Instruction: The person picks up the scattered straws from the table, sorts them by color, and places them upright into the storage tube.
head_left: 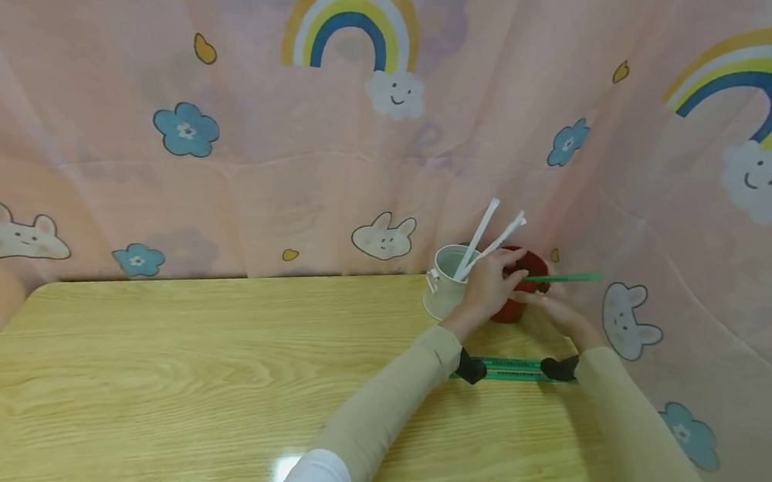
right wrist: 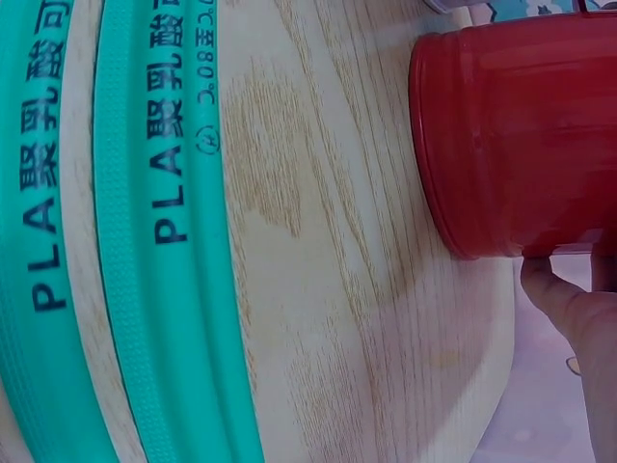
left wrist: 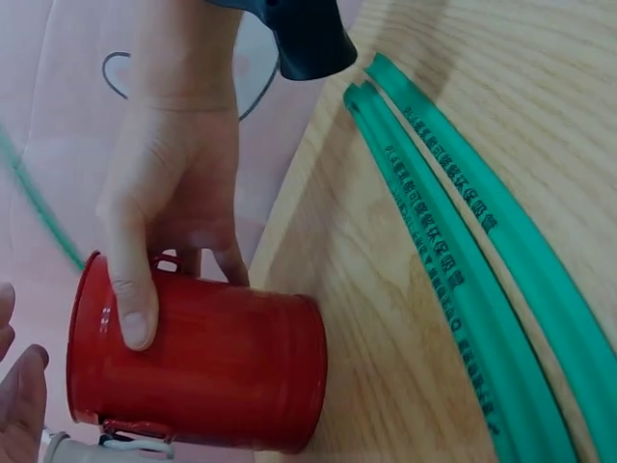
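Note:
A small red bucket (head_left: 504,312) stands on the table by the back right corner. My right hand (left wrist: 183,183) grips its side, thumb along the outer wall and other fingers partly hidden behind it. Over the bucket's mouth, my left hand (head_left: 491,287) pinches one end of a green straw (head_left: 567,278), which sticks out to the right. Only a few left fingertips (left wrist: 21,395) show at the edge of the left wrist view. Green straws (head_left: 513,368) with black print lie side by side on the table beneath the wrists.
Left of the red bucket, against it or very near, stands a white bucket (head_left: 437,298) holding two white straws (head_left: 483,230). A pink patterned cloth (head_left: 267,167) hangs behind and to the right of the wood-grain table (head_left: 163,387).

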Demonstrator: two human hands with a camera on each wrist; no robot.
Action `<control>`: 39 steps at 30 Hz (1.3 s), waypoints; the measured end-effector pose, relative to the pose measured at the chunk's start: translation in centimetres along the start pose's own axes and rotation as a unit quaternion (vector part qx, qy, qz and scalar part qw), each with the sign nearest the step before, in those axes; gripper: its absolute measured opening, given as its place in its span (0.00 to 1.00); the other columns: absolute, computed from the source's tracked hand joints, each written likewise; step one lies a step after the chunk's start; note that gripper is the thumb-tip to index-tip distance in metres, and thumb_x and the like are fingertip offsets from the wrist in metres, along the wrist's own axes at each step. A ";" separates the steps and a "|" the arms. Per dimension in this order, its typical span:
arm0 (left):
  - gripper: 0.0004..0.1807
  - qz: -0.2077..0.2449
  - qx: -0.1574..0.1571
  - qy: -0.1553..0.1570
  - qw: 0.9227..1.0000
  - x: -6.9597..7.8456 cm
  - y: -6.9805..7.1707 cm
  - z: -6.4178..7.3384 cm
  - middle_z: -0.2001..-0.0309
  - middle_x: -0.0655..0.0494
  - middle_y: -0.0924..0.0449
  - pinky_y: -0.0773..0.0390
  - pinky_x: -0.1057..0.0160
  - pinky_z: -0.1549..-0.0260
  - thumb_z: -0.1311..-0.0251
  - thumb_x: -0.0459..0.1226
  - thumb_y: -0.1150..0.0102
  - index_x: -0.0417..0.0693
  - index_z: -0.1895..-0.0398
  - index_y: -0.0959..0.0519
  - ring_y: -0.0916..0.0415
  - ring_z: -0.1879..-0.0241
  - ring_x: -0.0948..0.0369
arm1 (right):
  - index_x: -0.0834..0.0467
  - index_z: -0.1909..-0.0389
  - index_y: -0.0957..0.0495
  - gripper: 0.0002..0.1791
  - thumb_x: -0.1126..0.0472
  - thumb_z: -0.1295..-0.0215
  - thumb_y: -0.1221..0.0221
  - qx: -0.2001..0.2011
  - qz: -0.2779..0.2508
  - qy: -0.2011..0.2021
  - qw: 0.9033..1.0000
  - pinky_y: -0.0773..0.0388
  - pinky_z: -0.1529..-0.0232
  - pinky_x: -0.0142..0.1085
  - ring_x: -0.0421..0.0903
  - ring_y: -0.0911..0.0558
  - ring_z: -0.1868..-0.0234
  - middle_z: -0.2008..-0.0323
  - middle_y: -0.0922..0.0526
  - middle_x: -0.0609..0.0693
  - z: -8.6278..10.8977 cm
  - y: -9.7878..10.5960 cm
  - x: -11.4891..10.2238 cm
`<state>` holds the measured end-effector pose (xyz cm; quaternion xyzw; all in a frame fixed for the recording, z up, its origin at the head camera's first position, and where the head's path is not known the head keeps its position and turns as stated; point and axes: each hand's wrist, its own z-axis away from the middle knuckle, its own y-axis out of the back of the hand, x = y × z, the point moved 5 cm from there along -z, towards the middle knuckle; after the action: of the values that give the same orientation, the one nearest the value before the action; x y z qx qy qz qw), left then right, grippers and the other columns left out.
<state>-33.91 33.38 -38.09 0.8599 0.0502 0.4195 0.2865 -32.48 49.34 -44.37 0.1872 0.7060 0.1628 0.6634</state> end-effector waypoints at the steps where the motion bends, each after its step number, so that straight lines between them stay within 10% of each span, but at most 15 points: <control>1: 0.21 0.000 -0.001 0.000 1.000 -0.1 0.2 0.0 0.45 0.56 0.20 0.26 0.79 0.54 0.38 0.39 0.39 0.51 0.40 0.23 0.21 0.48 0.64 | 0.49 0.26 0.54 0.44 0.56 0.37 0.38 -0.002 0.005 0.001 1.000 0.40 0.34 0.51 0.51 0.41 0.32 0.29 0.42 0.55 -0.1 -0.1 -0.1; 16: 0.17 0.071 -0.060 -0.026 0.995 -0.4 1.9 2.7 0.58 0.51 0.16 0.29 0.83 0.67 0.38 0.35 0.39 0.43 0.46 0.21 0.24 0.65 0.68 | 0.55 0.26 0.55 0.43 0.52 0.34 0.41 -0.025 0.036 0.007 0.999 0.44 0.33 0.61 0.56 0.43 0.31 0.29 0.44 0.61 -0.3 -0.6 -0.2; 24: 0.13 -0.001 -0.111 -0.058 0.992 -1.3 0.7 6.1 0.58 0.58 0.15 0.27 0.83 0.62 0.40 0.38 0.37 0.48 0.52 0.18 0.21 0.62 0.71 | 0.54 0.27 0.50 0.42 0.52 0.37 0.38 0.007 0.059 0.013 0.998 0.37 0.39 0.48 0.32 0.37 0.42 0.34 0.37 0.55 0.1 0.1 0.5; 32: 0.14 -0.040 -0.185 0.008 0.982 -2.7 0.4 9.1 0.57 0.59 0.14 0.29 0.84 0.68 0.41 0.40 0.35 0.50 0.51 0.17 0.20 0.64 0.72 | 0.59 0.26 0.56 0.47 0.52 0.37 0.38 0.002 0.055 -0.021 0.998 0.41 0.35 0.61 0.55 0.39 0.35 0.31 0.41 0.62 0.3 0.1 0.0; 39: 0.19 -0.090 -0.262 0.043 0.960 -4.1 -1.0 11.3 0.52 0.64 0.16 0.27 0.79 0.56 0.42 0.44 0.35 0.53 0.46 0.19 0.22 0.52 0.72 | 0.58 0.26 0.56 0.47 0.51 0.36 0.39 0.000 0.067 -0.021 0.998 0.39 0.36 0.59 0.49 0.38 0.37 0.32 0.41 0.62 0.6 0.0 -0.2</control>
<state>-27.85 27.78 -46.92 0.7278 0.0277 0.4274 0.5356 -31.85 49.28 -44.26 0.2369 0.6780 0.2028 0.6657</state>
